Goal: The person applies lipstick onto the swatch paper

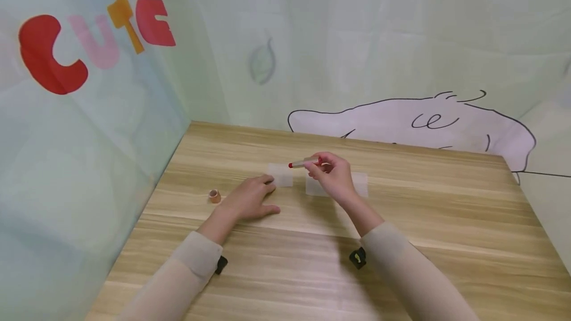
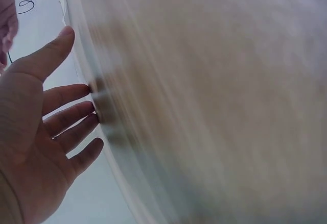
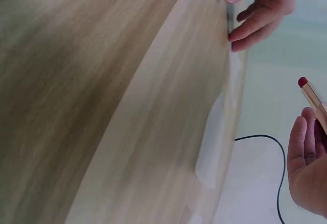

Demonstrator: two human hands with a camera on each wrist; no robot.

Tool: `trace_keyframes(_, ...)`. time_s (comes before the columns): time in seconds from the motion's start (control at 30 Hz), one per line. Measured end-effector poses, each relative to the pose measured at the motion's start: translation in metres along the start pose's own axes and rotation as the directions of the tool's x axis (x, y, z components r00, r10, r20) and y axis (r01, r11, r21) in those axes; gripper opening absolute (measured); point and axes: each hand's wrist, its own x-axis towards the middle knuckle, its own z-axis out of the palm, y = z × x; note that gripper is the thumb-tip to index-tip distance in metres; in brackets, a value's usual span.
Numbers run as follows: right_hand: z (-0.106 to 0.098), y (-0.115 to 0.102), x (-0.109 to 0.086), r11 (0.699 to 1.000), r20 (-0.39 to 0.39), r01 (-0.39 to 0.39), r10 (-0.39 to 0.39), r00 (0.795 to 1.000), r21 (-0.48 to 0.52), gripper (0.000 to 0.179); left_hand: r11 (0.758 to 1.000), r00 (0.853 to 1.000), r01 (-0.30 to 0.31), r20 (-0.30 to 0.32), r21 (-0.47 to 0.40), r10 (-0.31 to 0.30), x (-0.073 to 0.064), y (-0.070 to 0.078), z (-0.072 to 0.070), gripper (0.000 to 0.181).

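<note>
Red-tipped, metallic-cased lipstick (image 1: 299, 164) sat pinched in the right hand (image 1: 335, 178) above the bench (image 1: 290, 281), long axis leftward, tip toward a thin whitish rectangle (image 1: 283, 176) by the spread left hand (image 1: 250, 199).

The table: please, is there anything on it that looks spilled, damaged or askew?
No spill or damage stands out. Only the paper beneath the right hand looks slightly odd: in the right wrist view it seems curled, not flat.

Table (image 1: 285, 266), two sheets (image 1: 282, 176), cap (image 1: 215, 197) perhaps
</note>
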Motion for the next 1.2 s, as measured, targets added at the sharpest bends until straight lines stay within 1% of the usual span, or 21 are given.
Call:
trace_keyframes(0.13, 0.009, 0.004, 0.005, 0.997, 0.007, 0.005, -0.004, 1.0, -0.083, 0.017, 1.0, 1.0, -0.002, -0.002, -0.002, 0.002, -0.001, 0.0, 0.0, 0.061)
trace_keyframes(0.23, 0.014, 0.007, 0.009, 0.99, 0.019, 0.012, -0.009, 1.0, -0.139, 0.014, 1.0, 1.0, 0.003, 0.009, -0.01, -0.002, -0.002, 0.0, 0.0, 0.064)
trace_keyframes(0.37, 0.02, 0.009, 0.014, 0.98, 0.038, 0.039, -0.032, 0.999, -0.195, 0.016, 1.0, 1.0, 0.008, 0.015, -0.017, -0.007, -0.002, -0.001, 0.001, 0.067)
trace_keyframes(0.53, 0.026, 0.011, 0.018, 0.971, 0.063, 0.072, -0.059, 0.996, -0.229, 0.017, 1.0, 1.0, -0.001, 0.01, -0.006, 0.001, -0.003, -0.003, 0.001, 0.067)
trace_keyframes(0.77, 0.035, 0.016, 0.023, 0.962, 0.113, 0.088, -0.06, 0.992, -0.259, 0.018, 1.0, 1.0, -0.004, 0.018, -0.02, 0.004, -0.003, -0.003, 0.0, 0.066)
trace_keyframes(0.9, 0.039, 0.018, 0.024, 0.947, 0.127, 0.1, -0.063, 0.99, -0.306, 0.019, 1.0, 1.0, -0.012, 0.018, -0.018, 0.013, -0.002, -0.003, 0.0, 0.067)
trace_keyframes(1.0, 0.041, 0.02, 0.026, 0.933, 0.132, 0.109, -0.067, 0.989, -0.344, 0.018, 1.0, 1.0, -0.008, 0.022, -0.016, 0.008, -0.002, -0.005, 0.001, 0.068)
trace_keyframes(1.2, 0.043, 0.023, 0.03, 0.916, 0.138, 0.112, -0.063, 0.988, -0.385, 0.017, 1.0, 1.0, -0.002, 0.03, -0.022, 0.003, -0.003, -0.006, 0.0, 0.069)
